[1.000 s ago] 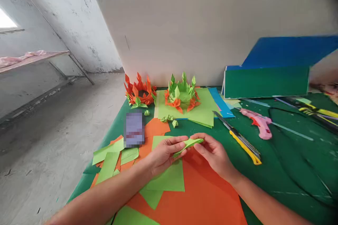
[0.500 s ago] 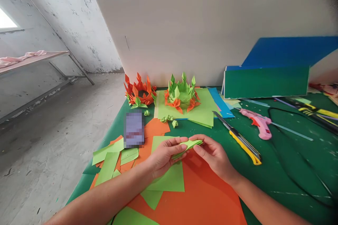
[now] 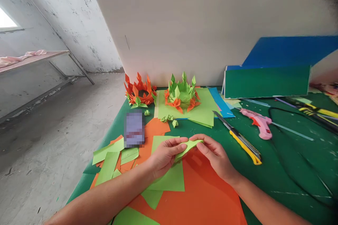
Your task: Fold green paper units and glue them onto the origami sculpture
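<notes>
Between both hands, above the table, is a small piece of folded green paper [image 3: 188, 148]. My left hand [image 3: 167, 155] is closed on its left side, thumb on top and fingers beneath. At the right end, my right hand [image 3: 214, 154] pinches the paper between thumb and fingers. Part of the folds is hidden by the fingers. Under the hands lie a green paper sheet [image 3: 171, 181] and a large orange paper sheet [image 3: 206, 197]. Several small green paper rosettes [image 3: 167, 118] sit just beyond the hands.
An orange paper crown [image 3: 139, 91] and a green paper crown [image 3: 182, 93] stand at the back. A phone-like blurred object [image 3: 134, 128] lies left among paper scraps. To the right are a yellow utility knife [image 3: 241, 142] and a pink glue gun [image 3: 260, 121] with its cord.
The folded green paper has turned a little in my fingers, and its layers now look pressed flatter together. My right thumb has shifted slightly; the rest is unchanged.
</notes>
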Demonstrator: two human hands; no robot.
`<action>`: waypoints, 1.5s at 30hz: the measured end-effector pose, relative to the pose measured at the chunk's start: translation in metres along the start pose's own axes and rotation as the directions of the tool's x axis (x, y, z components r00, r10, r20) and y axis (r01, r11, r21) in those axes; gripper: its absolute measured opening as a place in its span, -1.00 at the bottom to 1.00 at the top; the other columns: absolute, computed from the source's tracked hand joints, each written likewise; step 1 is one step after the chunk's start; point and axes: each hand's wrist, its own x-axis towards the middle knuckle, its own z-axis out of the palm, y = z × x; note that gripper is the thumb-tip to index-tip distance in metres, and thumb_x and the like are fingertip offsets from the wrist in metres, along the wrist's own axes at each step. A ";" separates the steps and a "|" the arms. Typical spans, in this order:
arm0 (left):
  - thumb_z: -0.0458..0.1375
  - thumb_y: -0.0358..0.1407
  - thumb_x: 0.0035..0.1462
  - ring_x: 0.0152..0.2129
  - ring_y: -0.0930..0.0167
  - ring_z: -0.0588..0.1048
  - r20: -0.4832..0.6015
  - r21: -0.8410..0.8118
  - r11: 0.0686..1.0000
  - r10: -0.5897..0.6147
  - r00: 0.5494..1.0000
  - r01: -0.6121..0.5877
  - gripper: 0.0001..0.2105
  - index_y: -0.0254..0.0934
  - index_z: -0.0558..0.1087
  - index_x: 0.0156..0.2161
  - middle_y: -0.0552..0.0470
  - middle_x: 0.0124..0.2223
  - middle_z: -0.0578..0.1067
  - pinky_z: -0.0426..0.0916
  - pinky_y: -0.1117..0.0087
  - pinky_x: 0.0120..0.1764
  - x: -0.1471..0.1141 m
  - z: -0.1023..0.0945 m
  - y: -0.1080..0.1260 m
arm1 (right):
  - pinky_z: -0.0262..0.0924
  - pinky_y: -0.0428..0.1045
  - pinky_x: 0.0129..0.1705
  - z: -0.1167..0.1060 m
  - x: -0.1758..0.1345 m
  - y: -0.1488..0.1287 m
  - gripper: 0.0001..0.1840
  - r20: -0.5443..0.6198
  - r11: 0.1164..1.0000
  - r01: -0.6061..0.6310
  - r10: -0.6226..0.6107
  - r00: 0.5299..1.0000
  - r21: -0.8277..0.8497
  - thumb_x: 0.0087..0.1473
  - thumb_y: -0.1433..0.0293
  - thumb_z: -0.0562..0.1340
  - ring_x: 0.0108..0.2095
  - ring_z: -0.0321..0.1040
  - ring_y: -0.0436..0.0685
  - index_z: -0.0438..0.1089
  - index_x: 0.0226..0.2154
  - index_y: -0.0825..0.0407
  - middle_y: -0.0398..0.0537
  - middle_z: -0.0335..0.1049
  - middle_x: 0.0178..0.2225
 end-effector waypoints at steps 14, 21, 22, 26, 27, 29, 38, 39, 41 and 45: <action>0.37 -0.29 -0.09 -0.36 0.53 0.48 -0.016 0.085 0.993 0.080 0.997 -0.078 -0.75 -0.28 0.54 -0.24 0.04 -0.28 0.54 0.33 0.56 -0.27 -0.004 0.006 0.000 | 0.30 -0.04 -0.08 0.001 0.001 0.009 -0.74 -0.085 0.992 0.016 -0.026 0.996 -0.124 0.18 0.31 0.11 -0.05 0.33 0.12 0.37 -0.08 -0.09 -0.05 0.38 -0.06; 0.38 -0.17 -0.15 -0.31 0.39 0.49 -0.088 0.277 0.948 0.188 0.978 -0.157 -0.68 -0.29 0.57 -0.27 -0.01 -0.29 0.56 0.33 0.43 -0.24 -0.004 0.011 -0.004 | 0.33 -0.06 -0.24 0.007 0.003 0.011 -0.86 -0.166 0.966 0.071 -0.114 0.979 -0.247 0.11 0.37 0.15 -0.24 0.37 0.08 0.34 -0.24 -0.03 -0.08 0.38 -0.27; 0.38 -0.16 -0.16 -0.30 0.38 0.49 -0.087 0.285 0.944 0.198 0.976 -0.166 -0.68 -0.29 0.57 -0.28 -0.03 -0.28 0.56 0.33 0.42 -0.24 -0.004 0.012 -0.004 | 0.33 -0.07 -0.27 0.008 0.003 0.010 -0.88 -0.172 0.961 0.076 -0.124 0.977 -0.265 0.11 0.37 0.15 -0.28 0.37 0.07 0.34 -0.26 -0.02 -0.08 0.38 -0.30; 0.37 -0.14 -0.16 -0.36 0.40 0.46 -0.064 0.292 0.940 0.204 0.977 -0.177 -0.68 -0.32 0.58 -0.30 -0.03 -0.32 0.55 0.30 0.42 -0.28 -0.004 0.015 -0.004 | 0.32 -0.07 -0.31 0.009 0.001 0.008 -0.93 -0.184 0.934 0.097 -0.169 0.968 -0.345 0.12 0.36 0.17 -0.33 0.37 0.06 0.34 -0.31 -0.02 -0.10 0.38 -0.35; 0.37 -0.13 -0.15 -0.39 0.43 0.44 -0.069 0.298 0.938 0.205 0.976 -0.175 -0.69 -0.32 0.57 -0.32 -0.01 -0.35 0.53 0.29 0.44 -0.30 -0.004 0.015 -0.005 | 0.32 -0.07 -0.30 0.010 0.001 0.008 -0.94 -0.176 0.925 0.110 -0.184 0.967 -0.365 0.12 0.36 0.17 -0.33 0.38 0.07 0.35 -0.32 -0.02 -0.10 0.39 -0.36; 0.37 -0.14 -0.14 -0.43 0.48 0.41 -0.092 0.297 0.935 0.228 0.969 -0.191 -0.71 -0.31 0.54 -0.35 0.04 -0.38 0.49 0.27 0.47 -0.33 -0.004 0.015 -0.006 | 0.32 -0.05 -0.28 0.011 -0.001 0.007 -0.94 -0.150 0.903 0.146 -0.223 0.963 -0.405 0.12 0.39 0.17 -0.30 0.39 0.08 0.36 -0.32 -0.03 -0.10 0.42 -0.35; 0.34 -0.17 -0.06 -0.41 0.47 0.46 -0.028 0.039 0.998 0.058 0.998 -0.057 -0.69 -0.29 0.43 -0.25 0.05 -0.33 0.48 0.38 0.42 -0.28 -0.008 0.014 -0.005 | 0.32 0.02 -0.22 0.012 -0.003 0.004 -0.85 -0.101 0.796 0.296 -0.405 0.909 -0.528 0.08 0.48 0.15 -0.24 0.39 0.13 0.37 -0.30 -0.06 -0.08 0.43 -0.29; 0.34 -0.17 -0.06 -0.41 0.47 0.46 -0.025 0.023 0.999 0.046 0.999 -0.045 -0.70 -0.28 0.42 -0.27 0.06 -0.33 0.47 0.40 0.39 -0.27 -0.008 0.014 -0.004 | 0.31 0.03 -0.21 0.012 -0.002 0.003 -0.85 -0.094 0.780 0.309 -0.423 0.901 -0.544 0.08 0.49 0.15 -0.23 0.39 0.13 0.37 -0.31 -0.06 -0.07 0.42 -0.29; 0.35 -0.17 -0.08 -0.41 0.47 0.45 -0.026 0.012 0.999 0.036 0.999 -0.036 -0.70 -0.27 0.40 -0.29 0.07 -0.33 0.45 0.44 0.35 -0.26 -0.009 0.016 -0.003 | 0.29 0.05 -0.18 0.012 -0.002 0.000 -0.84 -0.083 0.737 0.332 -0.464 0.882 -0.589 0.06 0.50 0.16 -0.20 0.37 0.15 0.38 -0.32 -0.07 -0.06 0.41 -0.27; 0.37 -0.17 -0.14 -0.43 0.49 0.42 -0.056 0.067 0.994 0.095 0.994 -0.091 -0.65 -0.27 0.36 -0.30 0.10 -0.35 0.38 0.46 0.35 -0.33 -0.009 0.019 -0.003 | 0.26 0.07 -0.19 0.012 -0.002 -0.002 -0.83 -0.048 0.658 0.369 -0.524 0.850 -0.657 0.05 0.52 0.18 -0.21 0.34 0.15 0.39 -0.32 -0.07 -0.06 0.40 -0.28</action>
